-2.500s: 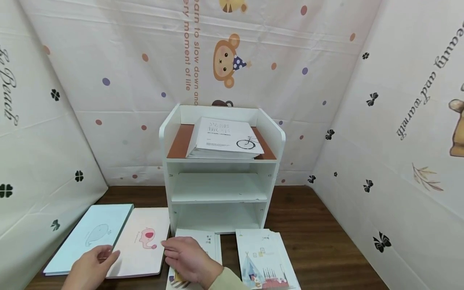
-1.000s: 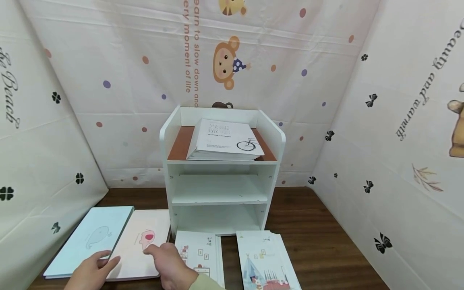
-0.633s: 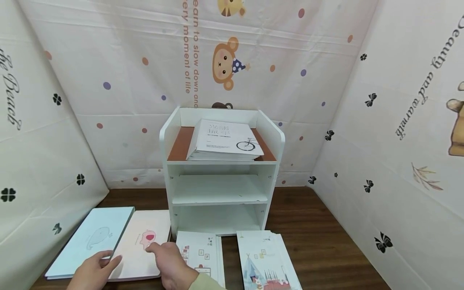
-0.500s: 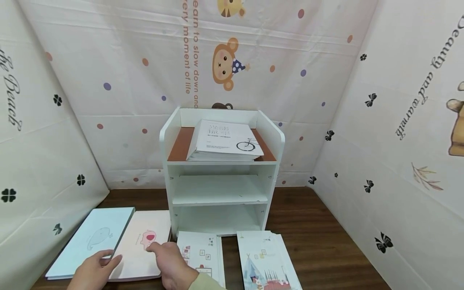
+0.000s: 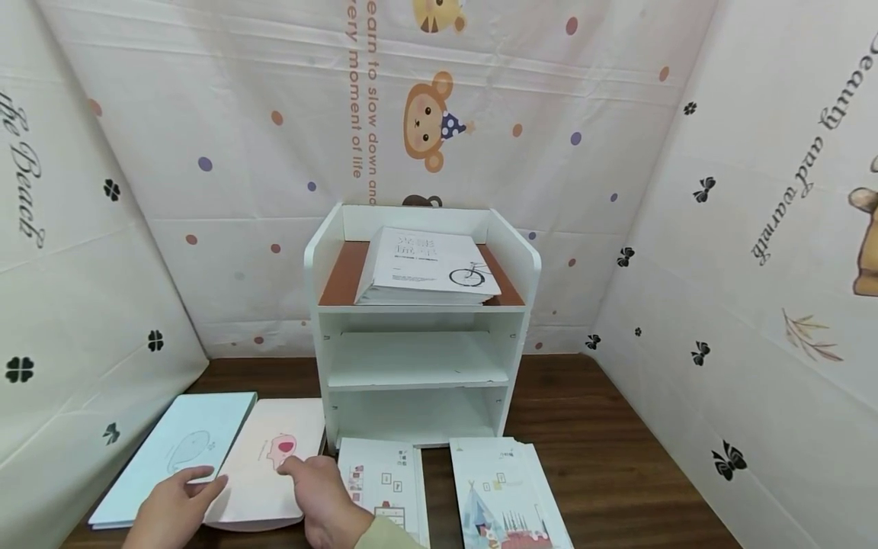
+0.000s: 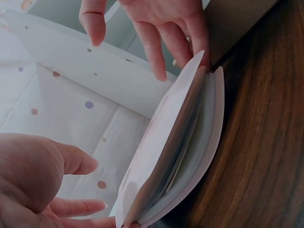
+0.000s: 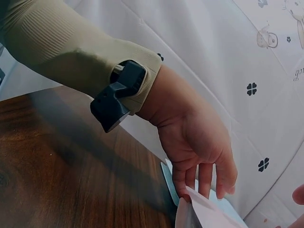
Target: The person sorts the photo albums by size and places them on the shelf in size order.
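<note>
A pale pink notebook (image 5: 261, 488) with an elephant drawing lies between both hands. In the left wrist view the notebook's (image 6: 159, 137) lower cover bows outward at the near edge, its pages parting. My left hand (image 5: 171, 503) touches the notebook's left edge, fingers fairly straight, thumb off the cover. At the opposite edge my right hand (image 5: 325, 496) has fingertips against the side; its thumb is held apart from the cover in the left wrist view. Beneath the left hand, the pale blue whale notebook (image 5: 185, 435) lies alongside. In the right wrist view the left hand (image 7: 194, 137) reaches down to the pink edge.
A white shelf unit (image 5: 418, 381) stands behind, with a stack of white books (image 5: 432, 263) on top. Two illustrated booklet piles, the left one (image 5: 384, 488) and the right one (image 5: 504, 496), lie before it on the dark wooden table (image 5: 576, 427). Printed cloth walls surround the table.
Earlier my right hand was over the left booklet pile; it has moved left to the pink notebook. In the last half second the notebook's near edge has bowed. The left hand has stayed nearly in place.
</note>
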Available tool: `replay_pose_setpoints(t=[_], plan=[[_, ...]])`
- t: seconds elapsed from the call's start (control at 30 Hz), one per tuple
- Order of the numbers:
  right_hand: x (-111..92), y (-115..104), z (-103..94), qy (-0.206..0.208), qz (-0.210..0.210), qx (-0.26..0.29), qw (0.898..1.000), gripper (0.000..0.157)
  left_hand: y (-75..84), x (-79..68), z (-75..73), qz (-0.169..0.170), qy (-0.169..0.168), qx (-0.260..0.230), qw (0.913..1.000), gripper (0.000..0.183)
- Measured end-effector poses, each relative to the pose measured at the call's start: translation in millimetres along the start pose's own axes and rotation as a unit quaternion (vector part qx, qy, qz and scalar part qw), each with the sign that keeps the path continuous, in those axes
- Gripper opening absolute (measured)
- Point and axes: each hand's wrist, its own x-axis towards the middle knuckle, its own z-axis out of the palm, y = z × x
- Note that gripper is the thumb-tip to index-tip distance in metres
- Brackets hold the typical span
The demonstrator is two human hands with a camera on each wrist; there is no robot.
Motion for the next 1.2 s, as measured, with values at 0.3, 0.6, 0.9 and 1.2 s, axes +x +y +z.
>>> replay_pose_setpoints(t=[0.3, 0.6, 0.9, 1.2], plan=[[2.2, -2.1, 1.3, -0.004, 0.015, -0.001, 1.0, 0.037, -7.6, 11.7, -6.0, -0.003, -0.018, 0.009, 0.9998, 0.092], [1.8, -5.1, 0.2, -0.008, 0.021, -0.015, 1.0, 0.051, -6.8, 16.8, -8.2, -0.003, -0.01, 0.0, 0.9999, 0.087], [-2.7, -8.5, 0.5, -0.013, 0.03, -0.044, 0.998, 0.064, -11.4, 18.9, -5.0, -0.017, 0.011, -0.034, 0.9992, 0.078], [-3.7, -6.1, 0.5, -0.009, 0.011, -0.06, 0.998, 0.063, -10.1, 14.8, -2.3, -0.016, 0.033, -0.038, 0.9986, 0.076]])
